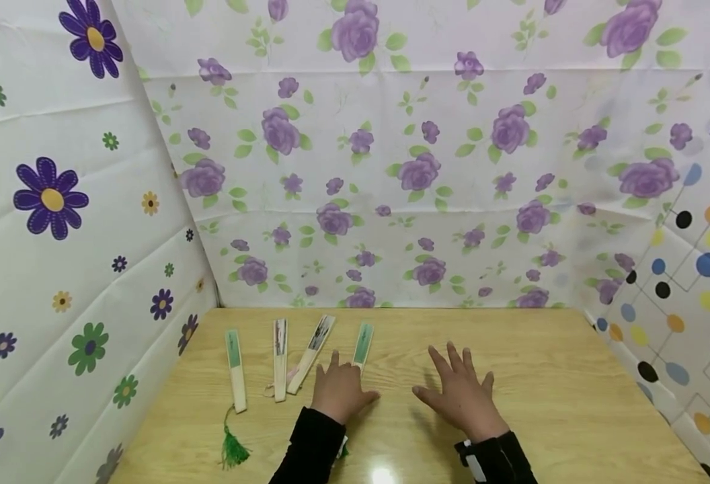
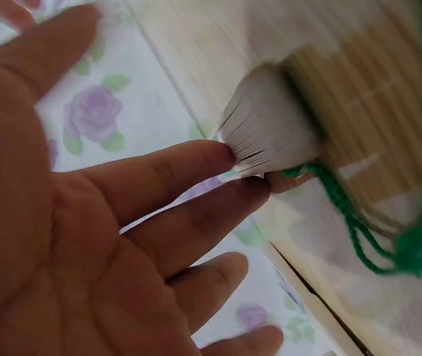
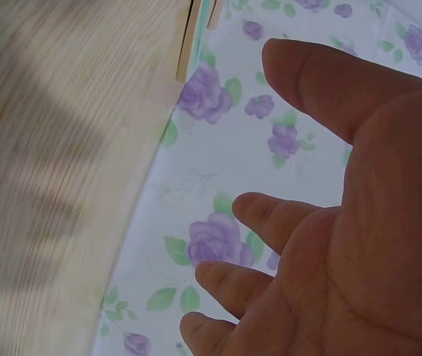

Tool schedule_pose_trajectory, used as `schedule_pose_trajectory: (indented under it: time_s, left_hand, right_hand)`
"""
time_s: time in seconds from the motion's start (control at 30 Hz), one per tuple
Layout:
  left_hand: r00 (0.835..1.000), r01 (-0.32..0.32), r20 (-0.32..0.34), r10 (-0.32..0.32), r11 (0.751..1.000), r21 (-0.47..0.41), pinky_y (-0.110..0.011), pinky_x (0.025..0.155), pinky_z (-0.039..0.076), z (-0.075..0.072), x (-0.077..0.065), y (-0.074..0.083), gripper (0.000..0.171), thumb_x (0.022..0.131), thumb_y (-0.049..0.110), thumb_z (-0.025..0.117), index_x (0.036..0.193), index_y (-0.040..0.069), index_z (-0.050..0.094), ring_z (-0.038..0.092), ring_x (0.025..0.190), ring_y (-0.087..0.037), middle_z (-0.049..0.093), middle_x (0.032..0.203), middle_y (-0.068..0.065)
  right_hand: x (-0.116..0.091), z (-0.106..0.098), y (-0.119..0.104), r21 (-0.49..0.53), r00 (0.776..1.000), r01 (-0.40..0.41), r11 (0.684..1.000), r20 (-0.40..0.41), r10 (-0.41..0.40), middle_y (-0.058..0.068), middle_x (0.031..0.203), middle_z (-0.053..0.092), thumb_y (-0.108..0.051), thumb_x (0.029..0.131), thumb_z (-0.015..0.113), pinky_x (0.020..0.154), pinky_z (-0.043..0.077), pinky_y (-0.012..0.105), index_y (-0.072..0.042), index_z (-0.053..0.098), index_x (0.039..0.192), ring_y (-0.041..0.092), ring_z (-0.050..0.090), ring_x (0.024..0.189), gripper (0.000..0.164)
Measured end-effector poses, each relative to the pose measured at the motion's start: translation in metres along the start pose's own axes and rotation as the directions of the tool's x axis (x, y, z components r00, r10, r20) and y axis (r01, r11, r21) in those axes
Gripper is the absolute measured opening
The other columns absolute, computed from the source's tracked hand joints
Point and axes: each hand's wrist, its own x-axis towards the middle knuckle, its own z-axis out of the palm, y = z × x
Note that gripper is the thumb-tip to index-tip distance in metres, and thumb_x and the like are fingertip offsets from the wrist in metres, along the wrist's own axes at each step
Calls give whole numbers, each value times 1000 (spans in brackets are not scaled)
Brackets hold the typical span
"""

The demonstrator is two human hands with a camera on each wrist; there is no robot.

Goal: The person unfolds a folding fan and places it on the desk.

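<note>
Several folded hand fans lie on the wooden table. My left hand point(image 1: 338, 393) is over the rightmost fan point(image 1: 364, 341), hiding its lower part; its fingers are extended and the thumb points right. In the left wrist view, two fingertips are at the pale pleated end of a folded fan point(image 2: 274, 122) with wooden ribs and a green cord point(image 2: 337, 196); whether they press on it I cannot tell. My right hand point(image 1: 464, 400), fingers spread, is above the table to the right and holds nothing. Its palm point(image 3: 396, 245) faces the right wrist camera.
Left of my hands lie a green-topped fan point(image 1: 235, 370) with a green tassel point(image 1: 232, 449), an upright-lying patterned fan point(image 1: 280, 359) and a slanted dark-patterned fan point(image 1: 311, 354). Floral cloth point(image 1: 385, 168) hangs behind the table point(image 1: 542, 363), with patterned cloths at both sides.
</note>
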Motion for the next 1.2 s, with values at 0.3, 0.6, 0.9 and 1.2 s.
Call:
schedule_pose_trajectory:
  time_s: [0.3,0.6,0.9,1.2]
  left_hand:
    - [961,-43,-273,53,998,44,-50,61,64,30,2,2,11,90,-7,83,94,-2,74,66,69,-33,67,79,-16]
    - [997,40,-56,-47,993,-115,-27,51,32,76,27,-31,38,81,8,84,66,22,53,37,53,-11,47,59,6]
    - [998,9,61,6,972,-236,-27,50,43,60,19,-24,32,92,14,88,72,12,62,49,50,-13,53,58,4]
    - [990,-29,96,103,816,-578,-33,71,51,-11,-2,4,28,105,13,83,124,-2,69,66,82,-21,73,97,-11]
  right_hand:
    - [-1,4,-4,27,1000,4,1000,11,-4,29,189,14,-59,100,85,125,0,101,-22,42,178,59,2,175,96]
    - [3,9,-6,45,1000,5,999,6,-5,30,189,10,-55,99,86,125,1,101,-19,46,176,61,0,174,93]
    - [5,6,-6,35,1000,8,999,-23,-7,34,188,11,-55,100,85,126,11,100,-11,50,172,63,6,173,91]
    - [12,-11,-6,130,999,33,991,-36,-28,39,178,34,-49,112,72,128,40,83,4,46,170,64,34,165,83]
